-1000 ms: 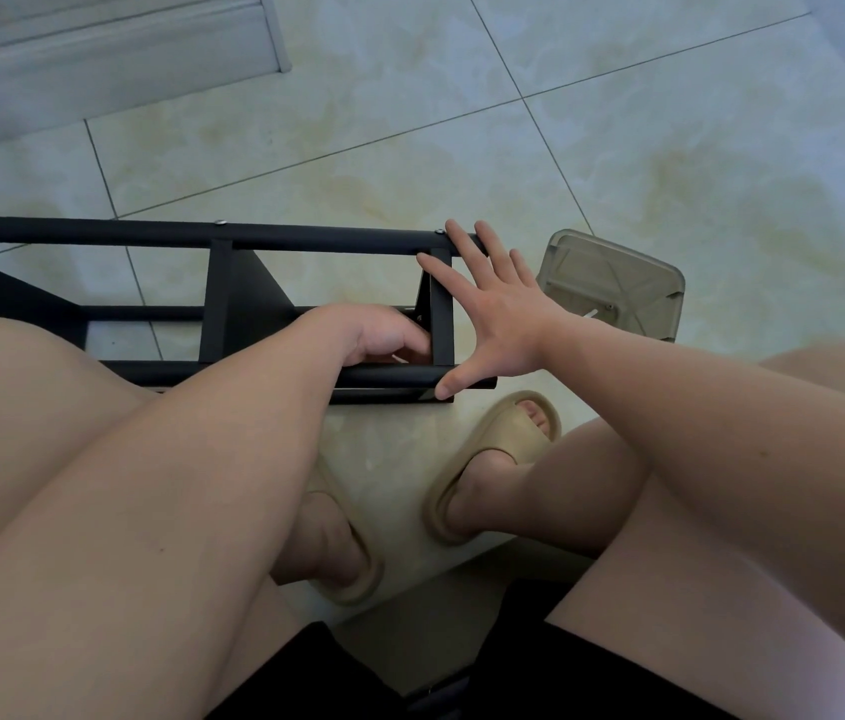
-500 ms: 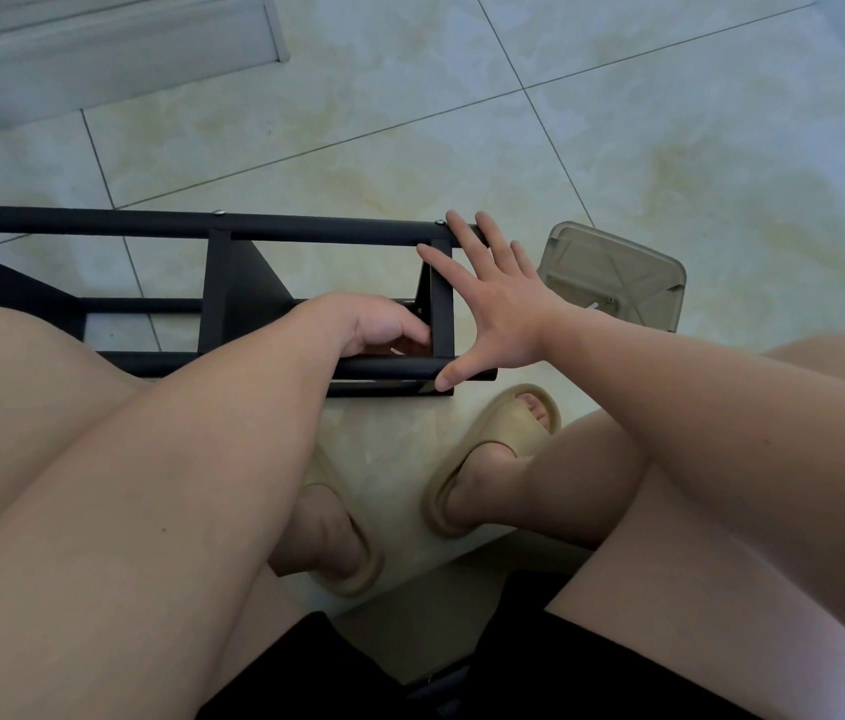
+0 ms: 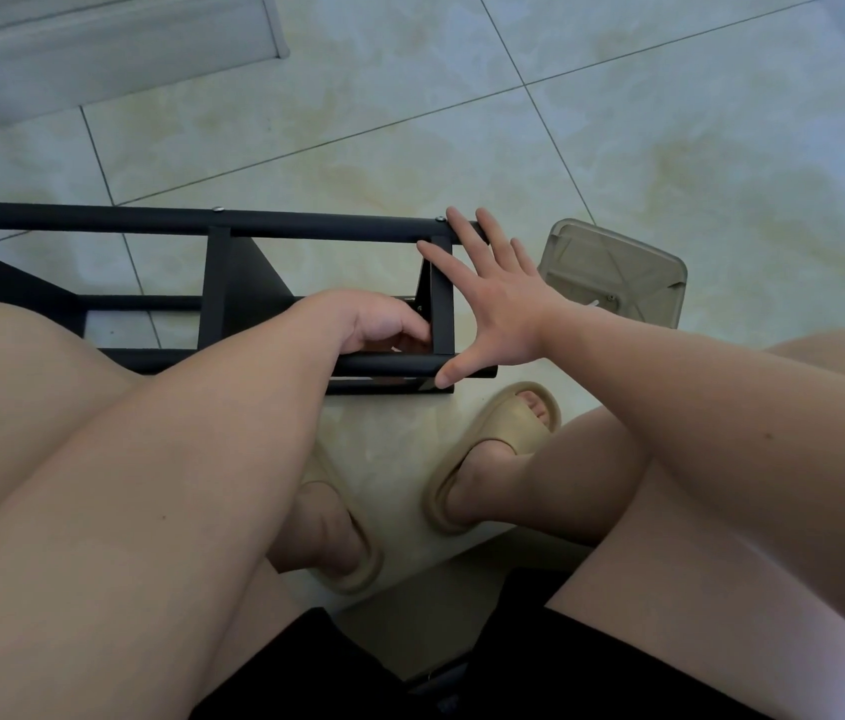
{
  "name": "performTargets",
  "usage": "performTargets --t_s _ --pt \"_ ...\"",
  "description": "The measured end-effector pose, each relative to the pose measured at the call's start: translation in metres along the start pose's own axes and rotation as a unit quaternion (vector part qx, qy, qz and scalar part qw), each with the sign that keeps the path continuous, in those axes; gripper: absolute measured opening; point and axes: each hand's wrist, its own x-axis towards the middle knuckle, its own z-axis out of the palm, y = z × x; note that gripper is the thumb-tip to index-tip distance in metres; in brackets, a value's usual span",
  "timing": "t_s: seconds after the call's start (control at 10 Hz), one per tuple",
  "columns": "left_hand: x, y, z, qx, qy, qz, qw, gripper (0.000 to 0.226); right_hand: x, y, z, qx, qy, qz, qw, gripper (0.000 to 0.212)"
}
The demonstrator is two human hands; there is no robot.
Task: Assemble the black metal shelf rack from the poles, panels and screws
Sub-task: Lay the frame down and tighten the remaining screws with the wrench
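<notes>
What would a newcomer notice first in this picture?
The black metal shelf rack lies on its side across the tiled floor. The right hand is spread flat against its right end, while the left hand curls inside the frame beside it, its hold hidden. A translucent plastic container sits on the floor just right of the rack.

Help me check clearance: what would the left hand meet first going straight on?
Probably the end panel, right where the left hand points inside the rack; the two may be touching.
</notes>
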Motion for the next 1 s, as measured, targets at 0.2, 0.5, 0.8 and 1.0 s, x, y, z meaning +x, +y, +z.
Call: performTargets --t_s 0.2,0.5,0.8,1.0 --pt "-0.0004 0.0009 0.0008 0.012 0.004 -0.001 1.0 0.032 0.0 0.0002 0.0003 -0.001 0.0 0.002 1.0 0.147" --pt "-0.0032 0.0014 0.0016 -0.006 0.004 -0.008 1.0 0.022 0.0001 0.0 0.0008 0.003 -0.001 0.001 1.0 0.147" --pt "-0.0027 0.0006 0.0006 -0.017 -0.009 0.004 1.0 0.031 0.0002 0.0009 0.0003 0.005 -0.002 -0.001 1.0 0.147" --pt "-0.0012 0.0017 0.0 -0.014 -0.008 -0.016 1.0 0.033 0.0007 0.0012 0.0014 0.004 0.0 -0.002 1.0 0.147"
